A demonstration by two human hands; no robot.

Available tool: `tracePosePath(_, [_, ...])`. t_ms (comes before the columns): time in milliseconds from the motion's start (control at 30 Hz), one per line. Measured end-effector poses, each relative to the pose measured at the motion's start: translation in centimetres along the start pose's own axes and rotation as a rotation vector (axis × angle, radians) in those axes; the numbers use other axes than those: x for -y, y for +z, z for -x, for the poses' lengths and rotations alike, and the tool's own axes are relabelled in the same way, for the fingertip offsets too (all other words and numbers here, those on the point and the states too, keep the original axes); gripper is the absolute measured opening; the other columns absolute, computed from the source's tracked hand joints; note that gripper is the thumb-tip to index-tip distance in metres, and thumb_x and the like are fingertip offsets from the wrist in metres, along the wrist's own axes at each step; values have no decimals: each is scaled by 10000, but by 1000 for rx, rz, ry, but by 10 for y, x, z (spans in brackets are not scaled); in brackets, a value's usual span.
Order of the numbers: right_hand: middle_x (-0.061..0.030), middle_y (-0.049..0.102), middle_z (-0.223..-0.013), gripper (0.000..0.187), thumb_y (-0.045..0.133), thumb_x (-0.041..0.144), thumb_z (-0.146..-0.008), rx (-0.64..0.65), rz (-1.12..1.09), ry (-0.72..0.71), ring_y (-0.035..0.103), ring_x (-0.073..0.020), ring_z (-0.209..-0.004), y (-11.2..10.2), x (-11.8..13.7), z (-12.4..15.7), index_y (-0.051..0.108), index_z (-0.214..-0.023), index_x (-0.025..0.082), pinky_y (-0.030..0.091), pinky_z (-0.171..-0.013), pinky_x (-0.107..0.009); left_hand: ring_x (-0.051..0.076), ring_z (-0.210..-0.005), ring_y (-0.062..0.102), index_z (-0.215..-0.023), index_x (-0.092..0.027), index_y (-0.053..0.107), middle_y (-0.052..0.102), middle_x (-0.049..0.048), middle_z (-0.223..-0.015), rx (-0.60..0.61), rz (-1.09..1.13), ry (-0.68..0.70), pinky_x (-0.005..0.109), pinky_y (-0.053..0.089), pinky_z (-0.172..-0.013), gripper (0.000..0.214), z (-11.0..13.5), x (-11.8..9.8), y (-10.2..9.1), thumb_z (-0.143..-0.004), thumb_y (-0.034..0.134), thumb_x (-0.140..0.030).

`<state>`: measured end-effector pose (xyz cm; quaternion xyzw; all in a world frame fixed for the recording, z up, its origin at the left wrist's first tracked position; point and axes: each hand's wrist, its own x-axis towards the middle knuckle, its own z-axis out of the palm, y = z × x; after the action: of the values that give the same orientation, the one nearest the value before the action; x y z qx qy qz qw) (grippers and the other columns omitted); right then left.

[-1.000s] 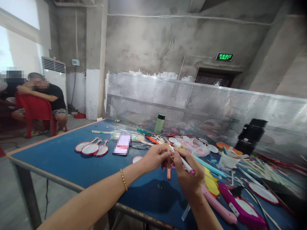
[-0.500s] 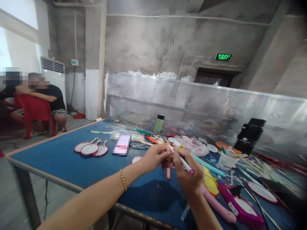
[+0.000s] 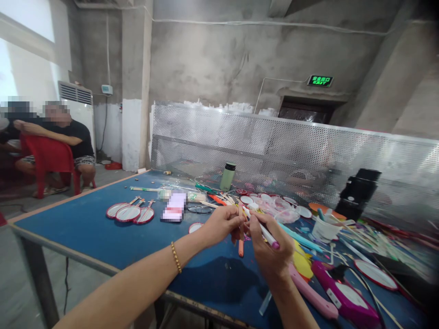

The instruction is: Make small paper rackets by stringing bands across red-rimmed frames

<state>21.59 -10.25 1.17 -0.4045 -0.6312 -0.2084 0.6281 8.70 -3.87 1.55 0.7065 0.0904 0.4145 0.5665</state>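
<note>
My left hand (image 3: 221, 225) is closed around an orange stick-like handle (image 3: 241, 244) that hangs down from its fingers above the blue table (image 3: 85, 228). My right hand (image 3: 270, 249) grips a white marker with a magenta end (image 3: 265, 234), its other tip touching the piece in my left hand. The two hands meet over the middle of the table. A gold bead bracelet (image 3: 176, 257) sits on my left wrist.
Three small round red-rimmed fans (image 3: 130, 212) lie at the left. A green bottle (image 3: 228, 176), a white cup (image 3: 324, 228), a black device (image 3: 356, 194), pink tools (image 3: 346, 299) and scattered sticks crowd the right. A perforated metal screen (image 3: 274, 146) backs the table. People sit at far left by a red chair (image 3: 50, 160).
My hands have barely shifted. A seated person at the left has stretched an arm out along the red chair's back.
</note>
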Motion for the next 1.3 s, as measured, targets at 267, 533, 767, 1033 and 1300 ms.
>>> tracePosePath(267, [-28,734,-850,99,610,208,-882,-1,3,-15,685,-151,-701,-1,1,0,695,-930,195,537,-666,-264,95,-434,523,-738,-139,525,580,9,-552,-8,0,-17,200,430,-413,449,1,-2,1,-799,616,-574])
tracePosePath(533, [-17,730,-830,99,614,208,-879,9,1,-14,678,-143,-682,-1,0,-1,697,-931,194,536,-655,-256,96,-429,521,-723,-145,517,579,8,-541,-5,1,-23,205,429,-419,437,0,-4,1,-789,618,-565])
tracePosePath(767, [-28,734,-843,93,615,212,-880,10,-15,-12,683,-152,-701,-2,1,-1,697,-923,200,542,-663,-268,99,-433,527,-737,-144,520,582,7,-544,-9,1,-26,202,430,-412,458,0,-2,1,-779,622,-589])
tracePosePath(1033, [-32,737,-863,111,609,213,-881,-2,-9,-15,689,-159,-727,-2,0,-2,704,-936,198,540,-677,-271,86,-422,516,-698,-134,531,577,14,-541,-2,-11,-26,195,419,-419,463,1,-4,2,-799,607,-579])
tracePosePath(1300, [-32,739,-858,92,619,210,-877,6,-18,-7,689,-156,-718,-2,-1,-1,701,-917,197,534,-663,-265,98,-436,526,-745,-139,533,582,9,-554,-13,16,-19,201,429,-410,453,0,-3,1,-772,634,-580])
